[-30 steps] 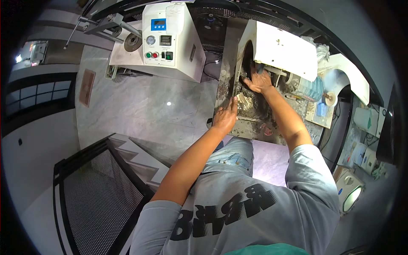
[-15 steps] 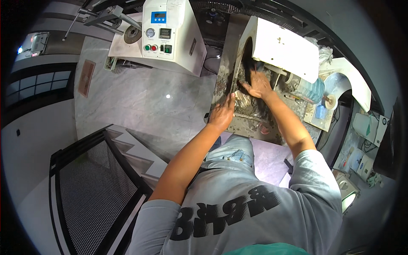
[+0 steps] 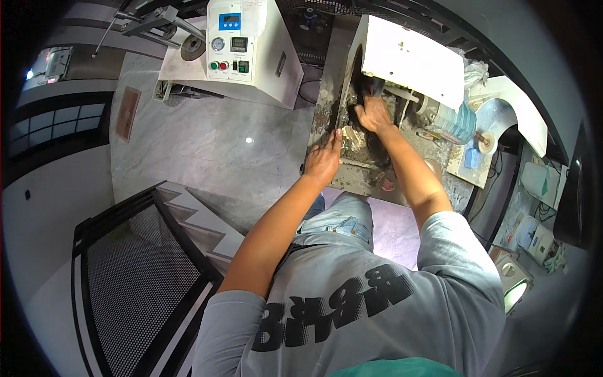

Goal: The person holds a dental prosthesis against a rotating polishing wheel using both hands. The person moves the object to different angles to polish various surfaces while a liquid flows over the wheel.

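My left hand (image 3: 323,159) rests with its fingers stretched out on the left rim of a dirty, muddy work tray (image 3: 370,171). Its fingertips lie beside a pale, wet-looking patch (image 3: 353,137) inside the tray. My right hand (image 3: 374,114) reaches palm down toward the opening under a white machine hood (image 3: 411,60), thumb held apart. A dark object (image 3: 373,85) is at its fingertips; the fingers' ends are hidden there, and I cannot tell whether they grip it. To the right of this hand a metal shaft (image 3: 402,94) runs under the hood.
A clear blue plastic bottle (image 3: 457,124) lies right of the hood, near a round buffing wheel (image 3: 486,142) and a blue block (image 3: 472,158). A white control box (image 3: 264,56) with buttons stands at the back left. Stairs (image 3: 195,220) with a black mesh railing (image 3: 141,283) lie left.
My right hand has moved further forward, under the hood's edge, with its thumb drawn in closer. My left hand stays on the tray's rim. The whole view has shifted slightly.
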Available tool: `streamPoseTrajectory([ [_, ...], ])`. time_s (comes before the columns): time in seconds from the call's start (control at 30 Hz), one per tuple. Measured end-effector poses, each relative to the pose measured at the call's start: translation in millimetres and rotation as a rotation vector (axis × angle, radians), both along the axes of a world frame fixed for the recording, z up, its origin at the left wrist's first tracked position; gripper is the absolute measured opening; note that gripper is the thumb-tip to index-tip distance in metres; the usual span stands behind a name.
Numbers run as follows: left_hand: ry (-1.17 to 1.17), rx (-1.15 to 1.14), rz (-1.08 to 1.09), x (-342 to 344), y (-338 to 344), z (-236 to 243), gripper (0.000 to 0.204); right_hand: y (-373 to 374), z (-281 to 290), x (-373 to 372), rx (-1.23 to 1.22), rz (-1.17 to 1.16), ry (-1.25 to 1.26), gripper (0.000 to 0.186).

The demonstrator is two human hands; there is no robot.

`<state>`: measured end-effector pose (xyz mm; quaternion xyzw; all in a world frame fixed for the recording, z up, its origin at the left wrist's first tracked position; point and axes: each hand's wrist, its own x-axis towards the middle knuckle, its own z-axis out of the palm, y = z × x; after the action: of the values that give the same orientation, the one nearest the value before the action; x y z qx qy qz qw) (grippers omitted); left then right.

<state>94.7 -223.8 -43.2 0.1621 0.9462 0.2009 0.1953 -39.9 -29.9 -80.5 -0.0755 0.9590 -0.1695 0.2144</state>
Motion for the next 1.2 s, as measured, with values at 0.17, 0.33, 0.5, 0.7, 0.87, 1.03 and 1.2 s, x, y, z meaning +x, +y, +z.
streamPoseTrajectory([
  [0.17,-0.013,-0.011,-0.006,-0.8,3.4,0.3,0.081,-1.2,4.5,-0.5,0.030,0.054,0.138,0.065],
  [0.33,0.002,-0.023,-0.001,-3.4,2.5,0.2,0.084,1.0,20.6,-2.2,0.040,0.140,0.104,0.070],
  [0.5,0.008,-0.014,-0.022,-4.7,5.0,1.0,0.083,5.0,23.6,-15.8,0.220,0.288,0.100,0.081],
  [0.7,-0.034,-0.021,-0.025,-4.8,3.5,7.6,0.082,-1.5,6.0,-12.1,0.103,0.187,0.006,0.080],
  [0.87,-0.025,-0.028,-0.032,-5.7,0.4,2.4,0.082,-8.3,-1.0,-8.8,-0.018,0.117,0.044,0.073],
  [1.03,0.050,0.011,-0.038,-3.2,1.4,0.2,0.083,-10.5,-1.0,-10.3,-0.076,0.050,0.040,0.065],
  [1.2,0.079,-0.001,-0.050,-4.9,2.4,1.5,0.087,-12.7,8.3,-6.0,-0.125,0.065,-0.002,0.062],
])
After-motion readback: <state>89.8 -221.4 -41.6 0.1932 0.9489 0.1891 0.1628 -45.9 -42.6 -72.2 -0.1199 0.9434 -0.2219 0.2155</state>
